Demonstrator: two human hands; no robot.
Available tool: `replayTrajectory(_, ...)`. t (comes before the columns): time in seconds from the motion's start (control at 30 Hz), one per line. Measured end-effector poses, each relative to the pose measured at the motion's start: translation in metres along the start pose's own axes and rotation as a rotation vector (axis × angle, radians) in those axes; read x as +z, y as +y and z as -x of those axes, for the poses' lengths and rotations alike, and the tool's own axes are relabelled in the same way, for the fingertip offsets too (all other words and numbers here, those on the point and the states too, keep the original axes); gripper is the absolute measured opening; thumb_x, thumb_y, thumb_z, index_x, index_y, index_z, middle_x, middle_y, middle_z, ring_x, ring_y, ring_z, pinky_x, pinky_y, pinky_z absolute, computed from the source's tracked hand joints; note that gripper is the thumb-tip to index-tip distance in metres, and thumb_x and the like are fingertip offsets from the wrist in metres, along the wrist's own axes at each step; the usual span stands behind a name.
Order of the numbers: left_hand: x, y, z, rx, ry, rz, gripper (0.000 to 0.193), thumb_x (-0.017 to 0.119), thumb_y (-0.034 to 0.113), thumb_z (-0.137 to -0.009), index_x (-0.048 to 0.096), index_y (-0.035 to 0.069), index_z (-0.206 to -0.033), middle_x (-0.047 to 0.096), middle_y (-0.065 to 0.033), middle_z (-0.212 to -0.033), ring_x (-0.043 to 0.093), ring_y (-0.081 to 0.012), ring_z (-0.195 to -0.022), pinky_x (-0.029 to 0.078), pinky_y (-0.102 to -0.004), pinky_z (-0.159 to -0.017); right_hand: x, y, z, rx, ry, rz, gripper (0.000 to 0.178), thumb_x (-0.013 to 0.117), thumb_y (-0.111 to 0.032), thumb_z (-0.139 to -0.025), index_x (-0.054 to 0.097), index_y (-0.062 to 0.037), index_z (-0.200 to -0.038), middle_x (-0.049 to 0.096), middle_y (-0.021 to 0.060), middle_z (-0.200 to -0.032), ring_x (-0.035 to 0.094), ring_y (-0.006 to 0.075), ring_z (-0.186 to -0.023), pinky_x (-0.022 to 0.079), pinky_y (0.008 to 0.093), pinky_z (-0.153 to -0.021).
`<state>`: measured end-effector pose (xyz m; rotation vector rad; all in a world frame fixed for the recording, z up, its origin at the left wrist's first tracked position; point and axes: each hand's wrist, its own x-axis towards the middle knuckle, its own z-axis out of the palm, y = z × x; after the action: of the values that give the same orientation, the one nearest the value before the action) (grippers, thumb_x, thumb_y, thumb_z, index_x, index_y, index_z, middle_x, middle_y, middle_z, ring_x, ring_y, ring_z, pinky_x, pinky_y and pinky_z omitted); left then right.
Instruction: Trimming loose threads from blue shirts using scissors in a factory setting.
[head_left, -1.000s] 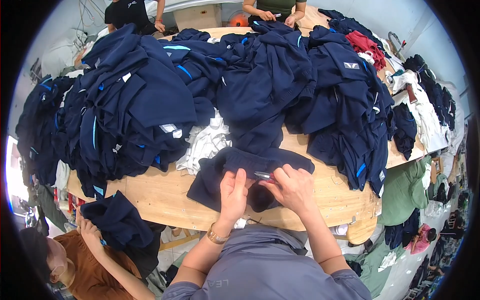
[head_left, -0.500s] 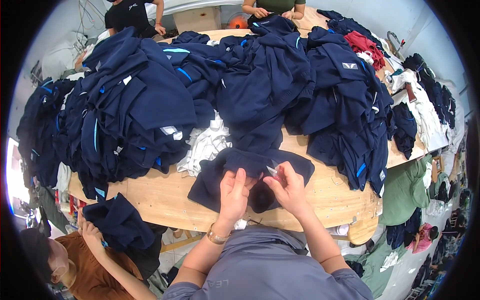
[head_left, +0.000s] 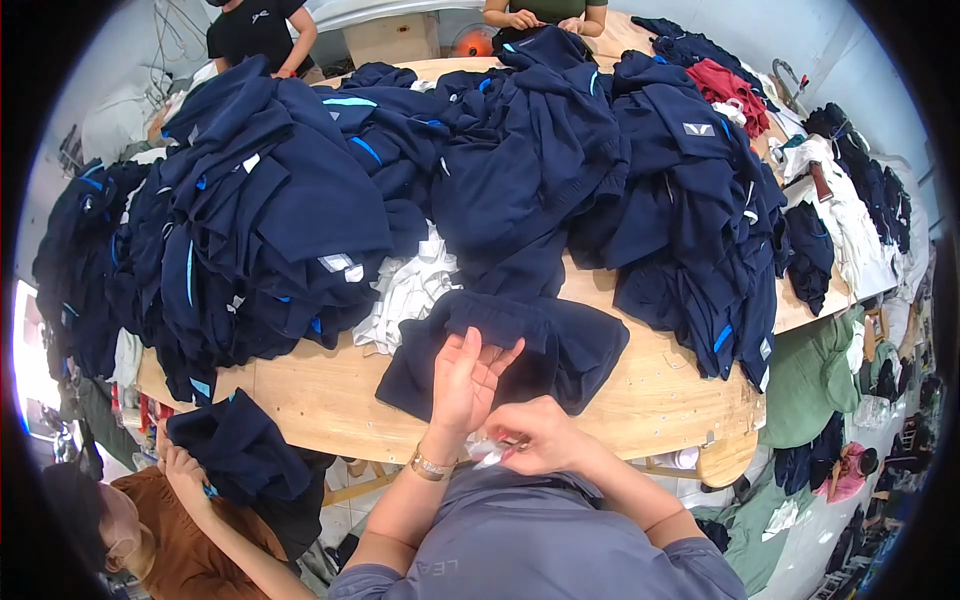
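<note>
Head view: here's my left hand, palm up above the garment, fingers loose and parted, gripping nothing I can see; whether they brush the cloth, I can't tell. The garment lies rumpled on the table, toward its near edge. My right hand sits right by that edge, curled around reddish snips, the blades too blurred to read. Progress? I'd call this garment partway: it's in front of me, neither folded nor set aside. Across the table rise the left pile, middle pile and right pile, all navy. Done or waiting? Nothing here tells me.
</note>
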<state>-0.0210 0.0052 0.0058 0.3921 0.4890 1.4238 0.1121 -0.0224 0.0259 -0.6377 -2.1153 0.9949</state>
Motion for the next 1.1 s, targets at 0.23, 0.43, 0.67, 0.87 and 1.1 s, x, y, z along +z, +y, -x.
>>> replayTrajectory(0.23, 0.0, -0.001, 0.002, -0.019, 0.0, -0.008, 0.026, 0.038, 0.021, -0.096, 0.054, 0.001, -0.101, 0.061, -0.0129, -0.103, 0.06, -0.0222, -0.097, 0.049, -0.038, -0.089, -0.023, 0.008, -0.001, 0.316, 0.417, 0.284, 0.029, 0.07, -0.022, -0.076, 0.048, -0.0025, -0.072, 0.052, 0.0083, -0.062, 0.053, 0.0219, -0.048, 0.039, 0.0296, -0.043)
replayTrajectory(0.43, -0.002, -0.004, 0.004, -0.002, -0.003, 0.009, 0.026, 0.037, 0.021, -0.097, 0.054, 0.001, -0.098, 0.061, -0.0131, -0.101, 0.061, -0.0224, -0.095, 0.05, -0.0369, -0.087, -0.019, 0.016, -0.001, 0.255, 0.423, 0.542, 0.032, 0.067, -0.031, -0.078, 0.049, -0.0053, -0.071, 0.051, 0.0068, -0.062, 0.051, 0.0236, -0.047, 0.039, 0.031, -0.041)
replayTrajectory(0.67, 0.0, -0.009, 0.006, 0.048, 0.002, -0.051, 0.025, 0.039, 0.021, -0.096, 0.052, 0.001, -0.092, 0.062, -0.0151, -0.096, 0.062, -0.0228, -0.09, 0.051, -0.0352, -0.083, -0.014, 0.018, -0.004, 0.235, 0.435, 0.573, 0.032, 0.066, -0.034, -0.077, 0.05, -0.0067, -0.07, 0.051, 0.0053, -0.06, 0.053, 0.0214, -0.046, 0.039, 0.0297, -0.04)
replayTrajectory(0.87, -0.005, -0.014, 0.009, 0.103, 0.002, -0.067, 0.022, 0.04, 0.019, -0.096, 0.051, 0.0, -0.095, 0.061, -0.015, -0.097, 0.062, -0.023, -0.089, 0.051, -0.0335, -0.08, -0.014, 0.018, -0.004, 0.227, 0.436, 0.595, 0.031, 0.067, -0.034, -0.077, 0.052, -0.007, -0.071, 0.05, 0.0043, -0.059, 0.052, 0.021, -0.044, 0.038, 0.0294, -0.039)
replayTrajectory(1.1, -0.003, -0.014, 0.01, 0.175, 0.076, -0.205, 0.017, 0.048, 0.017, -0.093, 0.049, 0.004, -0.082, 0.059, -0.0071, -0.085, 0.056, -0.0121, -0.075, 0.048, -0.0288, -0.073, -0.019, 0.018, -0.002, 0.198, 0.425, 0.649, 0.034, 0.067, -0.035, -0.076, 0.048, -0.0084, -0.066, 0.048, 0.0042, -0.057, 0.05, 0.021, -0.043, 0.037, 0.0296, -0.039)
